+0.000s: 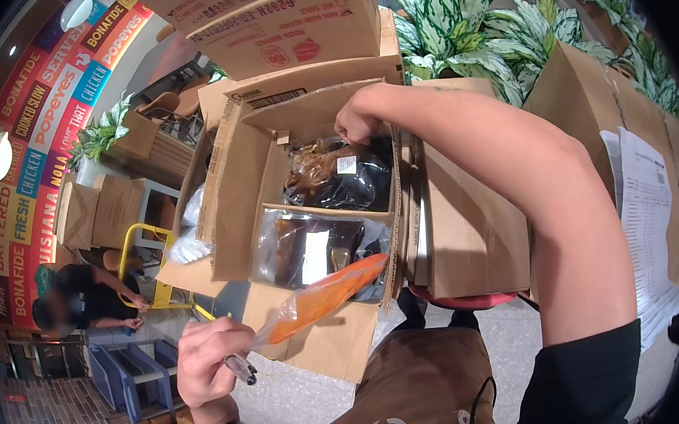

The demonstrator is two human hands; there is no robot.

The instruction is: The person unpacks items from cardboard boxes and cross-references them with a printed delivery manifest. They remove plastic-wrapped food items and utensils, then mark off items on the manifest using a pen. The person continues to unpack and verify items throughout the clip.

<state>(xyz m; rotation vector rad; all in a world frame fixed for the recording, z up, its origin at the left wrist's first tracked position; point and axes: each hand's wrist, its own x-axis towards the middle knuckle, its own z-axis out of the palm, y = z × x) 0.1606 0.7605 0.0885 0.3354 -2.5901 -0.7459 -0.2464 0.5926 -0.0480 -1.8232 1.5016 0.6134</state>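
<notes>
My left hand (209,356), at the lower left, grips the end of a slim clear plastic pouch of orange contents (331,297) and also holds a dark pen (240,369). The pouch slants up over the near part of an open cardboard box (241,202). A cardboard divider splits this box. In its near compartment lies a clear bag with dark contents and a white label (317,253). The far compartment holds a clear bag of brown contents (315,173), also labelled. My right hand (361,116) reaches over that compartment with fingers curled; its fingertips are partly hidden.
Printed cartons (296,24) stand behind the box. At right, a closed carton (467,224) rests on a red stool (460,300), near printed papers (648,192) on another carton. Leafy plants (455,27) line the back. A person (86,298) is by a yellow hand truck (127,247).
</notes>
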